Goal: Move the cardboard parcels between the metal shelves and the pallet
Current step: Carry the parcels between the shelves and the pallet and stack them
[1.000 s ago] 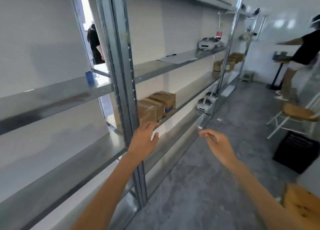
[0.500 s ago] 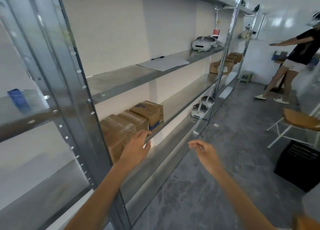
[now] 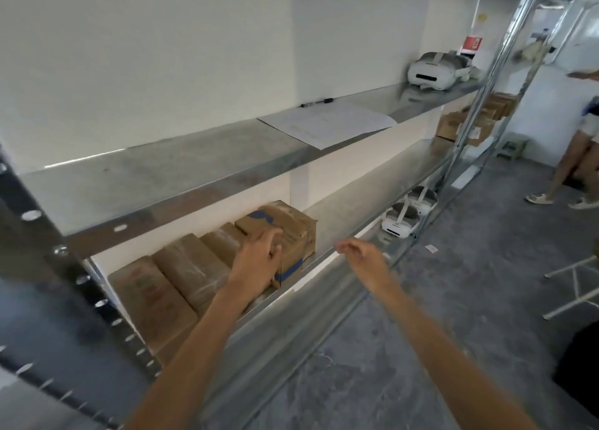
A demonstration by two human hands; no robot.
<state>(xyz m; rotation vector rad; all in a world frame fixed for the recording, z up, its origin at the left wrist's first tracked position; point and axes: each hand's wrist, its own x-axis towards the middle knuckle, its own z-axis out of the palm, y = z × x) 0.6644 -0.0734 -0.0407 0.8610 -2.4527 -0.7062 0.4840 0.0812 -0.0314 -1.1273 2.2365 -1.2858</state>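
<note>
Several brown cardboard parcels stand in a row on the middle level of the metal shelves point(image 3: 350, 209). The rightmost is a parcel with blue print point(image 3: 288, 228); left of it sit taped parcels point(image 3: 191, 267) and a parcel with red print point(image 3: 149, 303). My left hand point(image 3: 256, 261) reaches in under the upper shelf, fingers spread, against the near face of the blue-printed parcel. My right hand point(image 3: 363, 261) hovers open in front of the shelf edge, to the right of that parcel and apart from it. No pallet is in view.
Paper sheets point(image 3: 327, 121) and a white headset point(image 3: 437, 69) lie on the upper shelf point(image 3: 168, 183). Two more headsets point(image 3: 402, 219) sit lower down. More cardboard boxes point(image 3: 470, 124) stand further along. A steel upright point(image 3: 64, 267) is at my left. A person point(image 3: 580, 150) stands at the right.
I have moved along the shelves past the upright. My left hand went from the upright onto the blue-printed parcel. My right hand has risen toward the shelf edge.
</note>
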